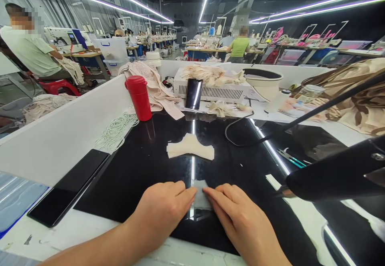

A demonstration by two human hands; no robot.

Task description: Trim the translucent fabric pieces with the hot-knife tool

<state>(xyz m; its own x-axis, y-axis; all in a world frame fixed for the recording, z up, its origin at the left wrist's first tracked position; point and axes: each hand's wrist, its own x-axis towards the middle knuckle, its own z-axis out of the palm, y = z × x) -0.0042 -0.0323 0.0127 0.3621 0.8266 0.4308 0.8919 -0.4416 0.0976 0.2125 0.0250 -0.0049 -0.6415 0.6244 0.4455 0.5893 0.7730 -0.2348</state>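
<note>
My left hand [164, 204] and my right hand [240, 214] face each other over the glossy black work surface. Between them lies a small, thin, translucent whitish piece [201, 193], its kind unclear. My left thumb and forefinger close on its left edge, and my right fingers, pressed together, hold its right side. Parts of its edges are hidden under the fingertips. Just beyond, a stack of cream fabric cut pieces [190, 147] with curved sides rests flat on the black surface [144, 169], touched by neither hand.
A black machine arm [333, 173] juts in from the right, near turquoise-handled snips [291, 159] and pale strips. At left are a dark phone [70, 185], mint cord [117, 131] and a red cup [140, 97]. Fabric covers a vented white box [210, 91] at the back.
</note>
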